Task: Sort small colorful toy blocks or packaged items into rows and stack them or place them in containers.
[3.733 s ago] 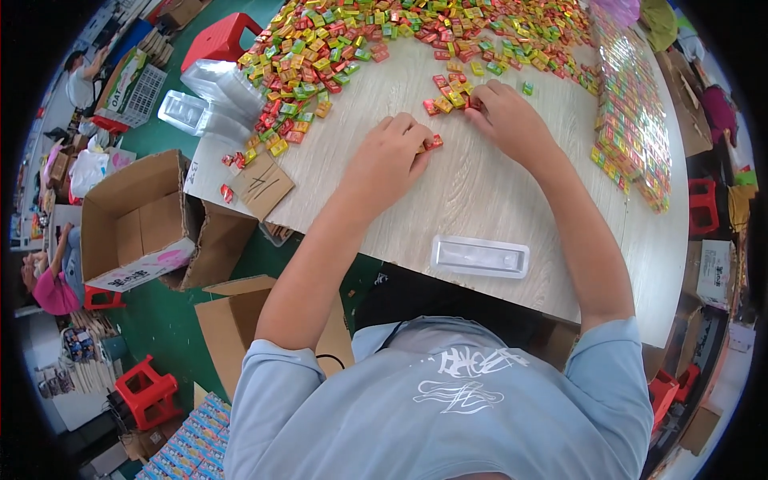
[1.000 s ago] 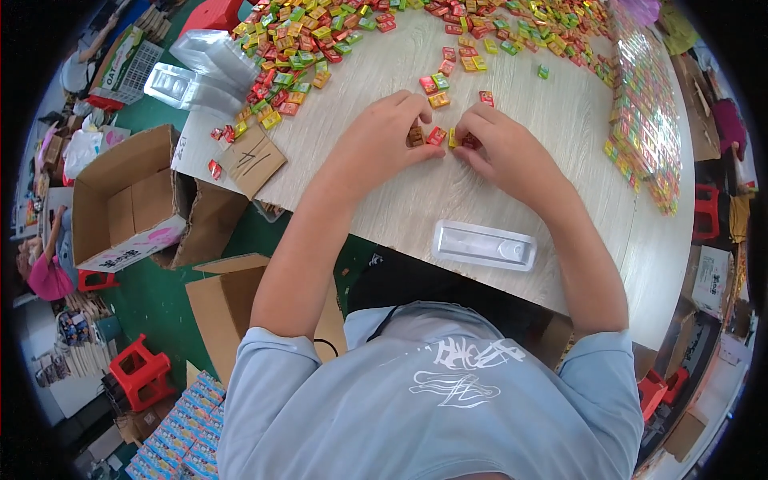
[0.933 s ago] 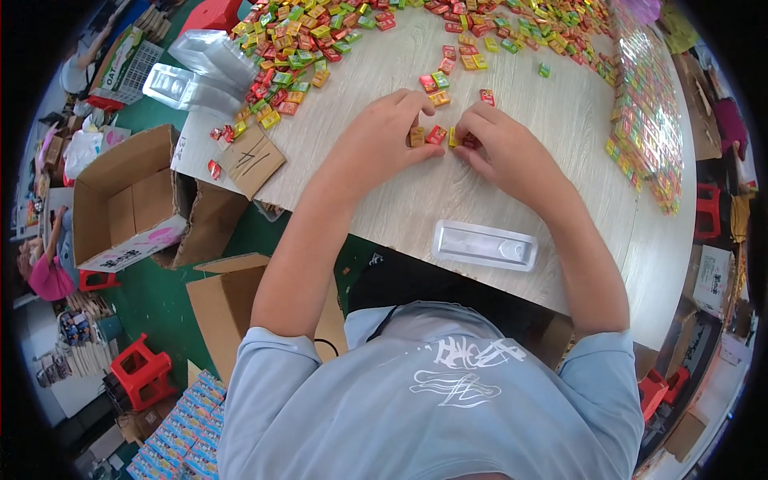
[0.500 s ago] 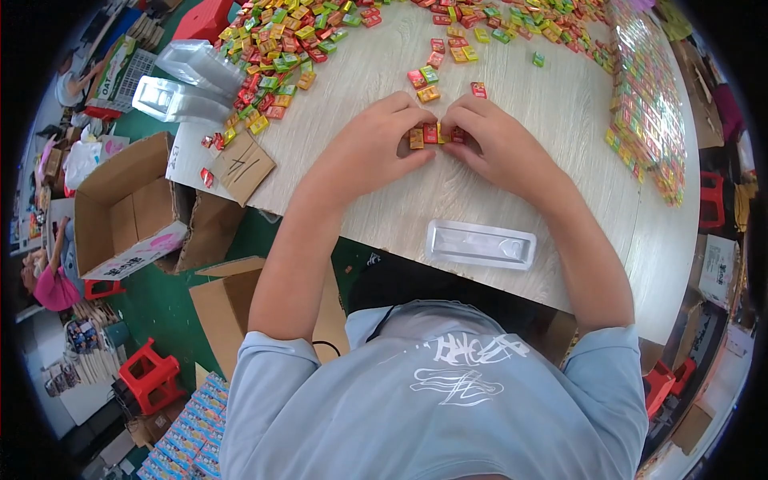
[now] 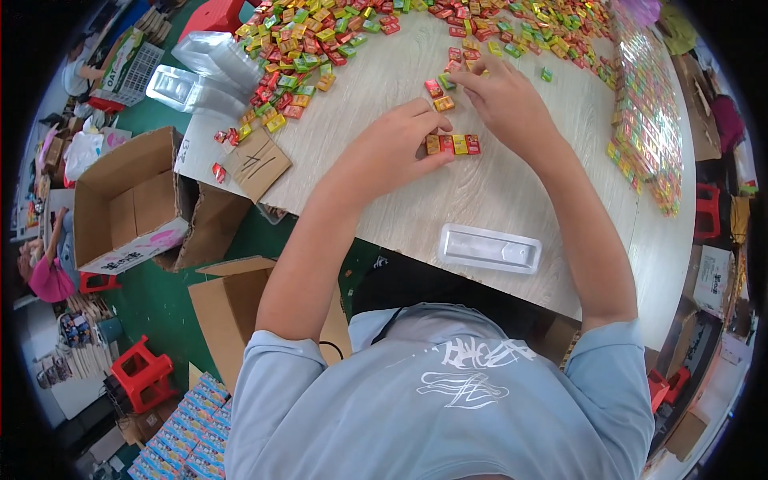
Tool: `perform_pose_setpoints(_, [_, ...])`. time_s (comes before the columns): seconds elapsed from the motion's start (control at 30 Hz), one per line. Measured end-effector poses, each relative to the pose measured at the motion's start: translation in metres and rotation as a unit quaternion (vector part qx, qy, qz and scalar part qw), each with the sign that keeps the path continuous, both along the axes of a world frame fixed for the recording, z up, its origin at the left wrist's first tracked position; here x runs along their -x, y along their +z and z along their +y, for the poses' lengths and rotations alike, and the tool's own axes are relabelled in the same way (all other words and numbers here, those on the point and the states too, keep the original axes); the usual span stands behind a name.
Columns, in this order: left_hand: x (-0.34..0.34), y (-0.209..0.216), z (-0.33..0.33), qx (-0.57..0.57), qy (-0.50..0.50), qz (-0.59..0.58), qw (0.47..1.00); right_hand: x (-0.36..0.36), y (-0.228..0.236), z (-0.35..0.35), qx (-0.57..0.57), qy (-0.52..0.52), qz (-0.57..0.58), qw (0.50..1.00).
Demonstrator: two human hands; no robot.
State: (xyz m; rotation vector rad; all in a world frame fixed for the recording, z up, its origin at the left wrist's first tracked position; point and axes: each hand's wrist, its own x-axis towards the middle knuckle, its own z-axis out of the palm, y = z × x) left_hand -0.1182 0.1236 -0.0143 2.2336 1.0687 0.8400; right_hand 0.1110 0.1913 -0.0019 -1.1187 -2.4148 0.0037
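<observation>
Several small candy boxes, orange, red and yellow, lie side by side in a short row on the table. At the row's left end is my left hand, its thumb and forefinger curled around the orange end box. My right hand is beyond the row, fingers bent and apart. Its thumb tip is beside a green box, which lies against a red one; an orange box is just nearer. A clear plastic tray rests at the near table edge.
Loose boxes heap at the far left and far right. Stacked clear trays and a cardboard piece are at left. Plastic-wrapped boxes line the right side. Open cartons stand left of the table.
My right hand has left the row and moved away from me toward the loose boxes, uncovering the row's right end. My left hand remains at the left end. The view has shifted slightly.
</observation>
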Motion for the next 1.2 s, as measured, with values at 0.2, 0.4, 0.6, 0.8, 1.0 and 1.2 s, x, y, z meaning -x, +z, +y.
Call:
perform_pose_setpoints(0.2, [0.000, 0.001, -0.002, -0.022, 0.006, 0.008, 1.000, -0.033, 0.019, -0.034, 0.040, 0.000, -0.058, 0.998])
perform_pose_setpoints(0.4, [0.002, 0.002, 0.002, -0.108, 0.090, 0.058, 0.988, -0.029, 0.027, -0.051, 0.099, 0.037, -0.027, 0.994])
perform_pose_setpoints(0.6, [-0.004, -0.004, 0.006, -0.144, 0.103, 0.114, 0.978, -0.003, 0.002, 0.012, 0.003, -0.012, 0.002, 1.000])
perform_pose_setpoints(0.8, [-0.003, -0.008, 0.007, -0.123, 0.125, 0.086, 0.981, -0.027, -0.005, 0.018, -0.008, -0.019, -0.024, 1.000])
perform_pose_setpoints(1.0, [0.000, -0.009, 0.008, -0.109, 0.128, 0.076, 0.983, -0.040, 0.008, -0.009, 0.138, 0.031, 0.028, 0.990])
perform_pose_setpoints(1.2, [-0.002, -0.008, 0.008, -0.103, 0.139, 0.062, 0.983, -0.074, 0.010, -0.028, 0.193, 0.035, 0.046, 0.979])
